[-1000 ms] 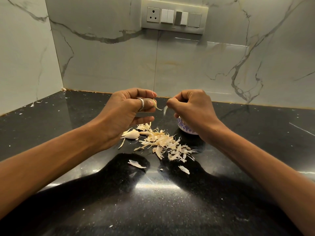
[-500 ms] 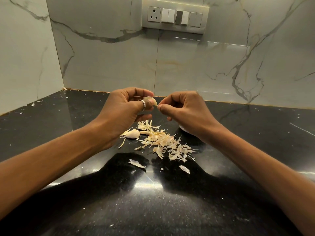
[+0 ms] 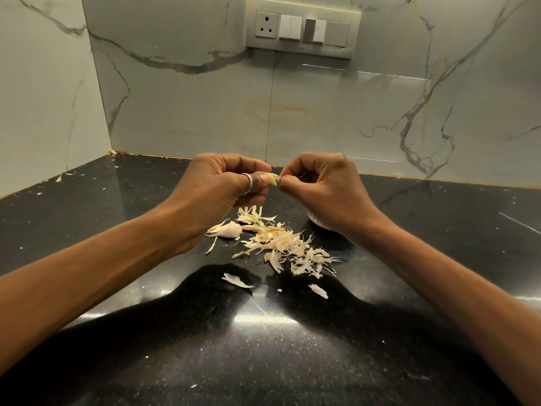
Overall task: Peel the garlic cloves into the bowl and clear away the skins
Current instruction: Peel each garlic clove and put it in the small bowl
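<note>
Up above the black table (image 3: pixel 123 230), one garlic clove (image 3: pixel 269 179) was held in the air between the two hands. It lay on its side. Its long way went from left to right, and its thin pale tip pointed right, at the other hand. The fat end was hidden inside the fingers.

The left hand (image 3: pixel 222 186) was curled round the clove, with the thumb pressed on top of it. That thumb had a silver ring (image 3: pixel 248 183) on it. The right hand (image 3: pixel 322 186) was curled too, and its thumb and first finger pinched the tip of the clove. I could not tell if they pinched skin or the clove itself. The two hands were close together and met at the clove.

Under the hands lay a pile of dry skins (image 3: pixel 281 241) on the table. One more clove (image 3: pixel 229 230) with its skin on lay at the left edge of the pile, tip pointing left. Two loose skin bits (image 3: pixel 236 280) lay nearer to the person. A small part of a white bowl (image 3: pixel 317 225) showed under the right wrist. Behind it all stood a marble wall (image 3: pixel 190 112) with a switch panel (image 3: pixel 303 27).
</note>
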A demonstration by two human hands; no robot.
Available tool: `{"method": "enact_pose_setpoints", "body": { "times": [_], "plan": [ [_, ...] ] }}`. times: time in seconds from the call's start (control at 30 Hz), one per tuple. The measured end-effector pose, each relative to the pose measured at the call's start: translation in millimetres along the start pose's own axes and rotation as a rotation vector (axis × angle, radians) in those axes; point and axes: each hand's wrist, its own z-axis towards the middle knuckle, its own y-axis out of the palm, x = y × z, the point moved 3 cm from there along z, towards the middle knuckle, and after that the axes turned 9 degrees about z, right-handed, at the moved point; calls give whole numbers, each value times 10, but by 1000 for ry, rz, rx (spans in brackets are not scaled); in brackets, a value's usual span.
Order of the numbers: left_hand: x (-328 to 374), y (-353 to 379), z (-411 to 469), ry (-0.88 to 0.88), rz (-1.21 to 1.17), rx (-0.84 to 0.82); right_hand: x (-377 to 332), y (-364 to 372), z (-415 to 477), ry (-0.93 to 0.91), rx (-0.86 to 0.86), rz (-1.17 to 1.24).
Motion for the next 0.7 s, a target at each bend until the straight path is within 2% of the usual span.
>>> {"method": "enact_pose_setpoints", "body": {
  "times": [0.7],
  "plan": [
    [-44, 91, -25, -25, 61, -142, 28, -54, 12, 27, 138, -80]
  ]
}}
